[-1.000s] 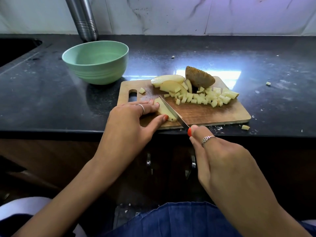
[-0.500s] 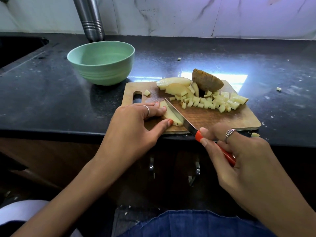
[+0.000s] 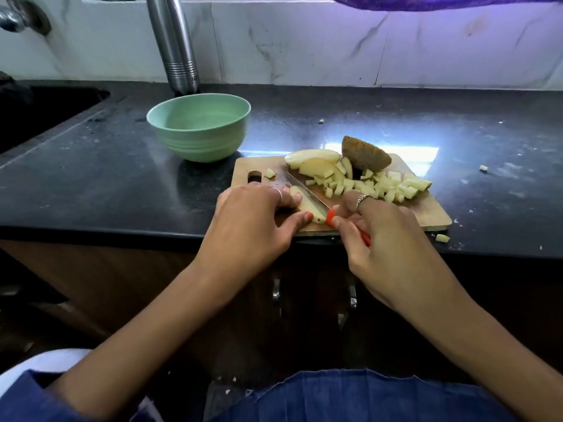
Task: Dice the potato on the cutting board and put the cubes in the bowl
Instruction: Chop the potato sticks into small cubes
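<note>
Black speckled stone forms the desk [image 3: 91, 184], with a round, ribbed green bowl [image 3: 199, 126] at left. Right of it, on the wooden cutting board [image 3: 426, 214], the left hand [image 3: 253, 217] pinches a pale potato slice [image 3: 306, 205] lying diagonally. The right hand [image 3: 384, 239] grips the red-handled knife [image 3: 307, 193], blade angled up-left. Cubes [image 3: 380, 185] heap rightward.
</note>
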A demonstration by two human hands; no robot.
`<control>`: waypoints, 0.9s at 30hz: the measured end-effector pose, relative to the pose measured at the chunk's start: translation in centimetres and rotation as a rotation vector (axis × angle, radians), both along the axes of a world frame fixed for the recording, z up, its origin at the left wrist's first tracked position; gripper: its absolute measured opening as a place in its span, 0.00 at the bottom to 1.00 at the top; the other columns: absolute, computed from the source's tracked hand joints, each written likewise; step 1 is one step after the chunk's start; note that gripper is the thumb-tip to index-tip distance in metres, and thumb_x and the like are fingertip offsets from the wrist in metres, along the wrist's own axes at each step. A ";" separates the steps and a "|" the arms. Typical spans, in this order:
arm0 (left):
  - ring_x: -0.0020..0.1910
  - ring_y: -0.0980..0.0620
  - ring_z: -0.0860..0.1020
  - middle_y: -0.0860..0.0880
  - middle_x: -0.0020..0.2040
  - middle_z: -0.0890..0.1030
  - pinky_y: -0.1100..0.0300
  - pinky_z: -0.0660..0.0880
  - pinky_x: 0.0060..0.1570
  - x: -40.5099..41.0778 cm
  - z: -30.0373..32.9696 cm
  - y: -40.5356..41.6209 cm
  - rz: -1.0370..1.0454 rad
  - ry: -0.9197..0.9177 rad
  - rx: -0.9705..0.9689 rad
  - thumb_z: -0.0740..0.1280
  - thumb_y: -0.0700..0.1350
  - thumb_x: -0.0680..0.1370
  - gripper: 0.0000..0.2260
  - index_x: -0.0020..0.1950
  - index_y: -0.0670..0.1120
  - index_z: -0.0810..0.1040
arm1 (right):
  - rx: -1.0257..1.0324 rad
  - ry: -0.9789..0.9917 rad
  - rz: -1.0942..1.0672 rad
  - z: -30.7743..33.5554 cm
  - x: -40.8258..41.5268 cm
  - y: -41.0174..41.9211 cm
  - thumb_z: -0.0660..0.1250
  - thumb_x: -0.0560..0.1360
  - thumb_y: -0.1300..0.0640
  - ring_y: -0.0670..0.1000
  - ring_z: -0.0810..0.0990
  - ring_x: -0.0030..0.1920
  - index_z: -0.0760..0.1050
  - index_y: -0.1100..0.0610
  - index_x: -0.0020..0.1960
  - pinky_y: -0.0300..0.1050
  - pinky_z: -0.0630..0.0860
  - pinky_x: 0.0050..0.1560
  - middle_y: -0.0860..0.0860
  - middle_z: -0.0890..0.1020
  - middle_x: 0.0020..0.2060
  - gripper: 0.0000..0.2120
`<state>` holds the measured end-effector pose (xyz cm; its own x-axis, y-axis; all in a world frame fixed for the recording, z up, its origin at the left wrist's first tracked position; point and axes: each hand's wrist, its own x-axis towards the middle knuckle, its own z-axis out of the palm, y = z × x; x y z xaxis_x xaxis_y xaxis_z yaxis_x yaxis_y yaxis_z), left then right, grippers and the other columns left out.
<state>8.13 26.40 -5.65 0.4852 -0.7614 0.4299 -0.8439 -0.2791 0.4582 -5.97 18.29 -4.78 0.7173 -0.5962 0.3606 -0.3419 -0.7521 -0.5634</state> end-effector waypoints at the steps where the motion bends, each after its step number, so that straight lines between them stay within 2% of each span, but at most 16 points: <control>1: 0.55 0.54 0.78 0.51 0.52 0.83 0.50 0.72 0.59 0.0 0.1 0.0 0.003 -0.020 0.002 0.72 0.54 0.71 0.14 0.54 0.50 0.83 | -0.009 0.019 -0.005 0.1 -0.4 0.2 0.62 0.78 0.58 0.45 0.75 0.34 0.74 0.52 0.47 0.38 0.69 0.37 0.50 0.79 0.36 0.04; 4: 0.54 0.55 0.78 0.53 0.53 0.83 0.50 0.71 0.60 0.1 0.2 -0.1 0.007 -0.040 0.036 0.70 0.56 0.72 0.15 0.56 0.52 0.82 | -0.061 0.059 0.009 0.5 -2.3 1.3 0.60 0.78 0.55 0.47 0.73 0.30 0.69 0.47 0.44 0.40 0.70 0.30 0.48 0.75 0.31 0.05; 5: 0.55 0.55 0.78 0.53 0.54 0.82 0.50 0.71 0.61 0.2 0.2 -0.1 -0.002 -0.045 0.043 0.70 0.56 0.72 0.15 0.56 0.52 0.82 | -0.090 0.089 0.011 0.6 -3.0 1.6 0.59 0.78 0.54 0.50 0.74 0.30 0.69 0.47 0.47 0.43 0.71 0.31 0.49 0.74 0.31 0.03; 6: 0.55 0.55 0.78 0.52 0.54 0.82 0.50 0.71 0.61 0.2 0.2 -0.1 -0.016 -0.043 0.041 0.70 0.55 0.72 0.15 0.56 0.51 0.82 | -0.146 0.167 0.004 1.0 -3.3 1.9 0.58 0.79 0.55 0.52 0.73 0.32 0.69 0.48 0.54 0.45 0.71 0.33 0.49 0.74 0.33 0.06; 8: 0.56 0.54 0.78 0.51 0.54 0.82 0.50 0.72 0.60 0.1 0.2 -0.1 -0.037 -0.030 0.018 0.71 0.53 0.72 0.15 0.55 0.49 0.82 | -0.311 0.384 -0.044 1.3 -2.9 2.9 0.57 0.79 0.59 0.55 0.74 0.37 0.59 0.51 0.67 0.45 0.67 0.34 0.51 0.74 0.39 0.18; 9: 0.56 0.54 0.78 0.51 0.55 0.82 0.50 0.72 0.60 0.1 0.2 0.0 -0.040 -0.023 0.009 0.72 0.53 0.72 0.14 0.55 0.49 0.82 | -0.411 0.469 -0.035 1.2 -2.3 3.3 0.60 0.77 0.61 0.56 0.77 0.38 0.58 0.55 0.70 0.45 0.65 0.33 0.53 0.76 0.41 0.23; 10: 0.56 0.54 0.78 0.51 0.55 0.82 0.50 0.72 0.61 0.1 0.2 0.0 -0.039 -0.017 0.005 0.72 0.52 0.72 0.14 0.55 0.49 0.82 | -0.463 0.562 -0.020 1.5 -1.5 3.7 0.67 0.71 0.62 0.56 0.78 0.35 0.63 0.61 0.68 0.45 0.64 0.30 0.56 0.78 0.39 0.27; 11: 0.57 0.54 0.78 0.51 0.55 0.82 0.50 0.71 0.61 0.2 0.1 0.0 -0.034 -0.016 0.004 0.71 0.52 0.72 0.14 0.56 0.49 0.82 | -0.511 0.547 -0.025 1.7 -0.9 3.9 0.74 0.63 0.64 0.56 0.78 0.28 0.71 0.65 0.63 0.43 0.61 0.25 0.58 0.79 0.34 0.29; 12: 0.57 0.54 0.78 0.52 0.56 0.82 0.50 0.71 0.61 0.2 0.0 0.0 -0.027 -0.017 0.007 0.71 0.52 0.72 0.13 0.56 0.50 0.82 | -0.560 0.507 -0.041 2.2 -0.2 3.9 0.76 0.59 0.64 0.56 0.77 0.25 0.75 0.65 0.59 0.40 0.59 0.23 0.58 0.78 0.30 0.28; 14: 0.57 0.53 0.78 0.52 0.55 0.82 0.49 0.72 0.60 0.3 -0.3 -0.1 -0.021 -0.010 -0.006 0.71 0.52 0.72 0.13 0.55 0.50 0.83 | -0.542 0.458 -0.046 2.2 0.6 3.1 0.67 0.71 0.63 0.57 0.78 0.34 0.67 0.59 0.66 0.41 0.58 0.26 0.53 0.76 0.34 0.24; 16: 0.55 0.53 0.79 0.51 0.52 0.83 0.48 0.74 0.58 0.4 -0.9 -0.1 -0.023 0.034 -0.073 0.72 0.54 0.71 0.14 0.53 0.49 0.83 | -0.402 0.375 -0.071 2.1 -0.2 1.9 0.57 0.77 0.61 0.56 0.76 0.40 0.61 0.50 0.67 0.46 0.63 0.29 0.49 0.72 0.36 0.20; 19: 0.56 0.54 0.79 0.52 0.53 0.83 0.48 0.74 0.59 0.2 -1.4 0.2 -0.038 0.080 -0.120 0.72 0.54 0.71 0.15 0.55 0.50 0.82 | -0.180 0.155 -0.108 1.7 -1.7 1.0 0.58 0.79 0.55 0.52 0.76 0.37 0.70 0.48 0.59 0.47 0.74 0.36 0.49 0.76 0.37 0.10; 20: 0.56 0.54 0.78 0.52 0.54 0.83 0.47 0.73 0.60 0.2 -1.4 0.3 -0.045 0.080 -0.127 0.72 0.53 0.71 0.15 0.56 0.50 0.82 | -0.132 0.112 -0.110 1.8 -2.1 1.3 0.59 0.79 0.54 0.50 0.76 0.36 0.73 0.48 0.55 0.48 0.75 0.37 0.47 0.75 0.35 0.07; 22: 0.56 0.54 0.78 0.51 0.54 0.82 0.47 0.72 0.60 0.1 -1.4 0.4 -0.051 0.068 -0.146 0.72 0.53 0.72 0.15 0.56 0.49 0.82 | -0.105 0.042 -0.116 1.3 -2.5 2.1 0.61 0.78 0.53 0.46 0.74 0.32 0.74 0.49 0.50 0.43 0.72 0.31 0.45 0.74 0.31 0.04; 24: 0.56 0.54 0.78 0.50 0.54 0.83 0.47 0.73 0.60 0.0 -1.2 0.5 -0.058 0.060 -0.171 0.73 0.51 0.72 0.14 0.55 0.48 0.82 | -0.128 0.037 -0.108 0.8 -2.5 3.0 0.59 0.77 0.51 0.49 0.73 0.28 0.74 0.49 0.50 0.44 0.69 0.27 0.47 0.74 0.28 0.06; 27: 0.53 0.53 0.79 0.49 0.52 0.83 0.48 0.75 0.58 0.0 -1.4 0.5 -0.068 0.045 -0.188 0.72 0.50 0.72 0.13 0.53 0.46 0.83 | -0.126 0.048 -0.101 0.0 -2.4 3.8 0.55 0.77 0.49 0.53 0.76 0.28 0.72 0.49 0.54 0.51 0.74 0.28 0.49 0.76 0.29 0.09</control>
<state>8.13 26.94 -7.09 0.4571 -0.7018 0.5464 -0.8354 -0.1280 0.5345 -8.40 22.14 -4.81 0.6740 -0.6189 0.4033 -0.4442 -0.7758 -0.4481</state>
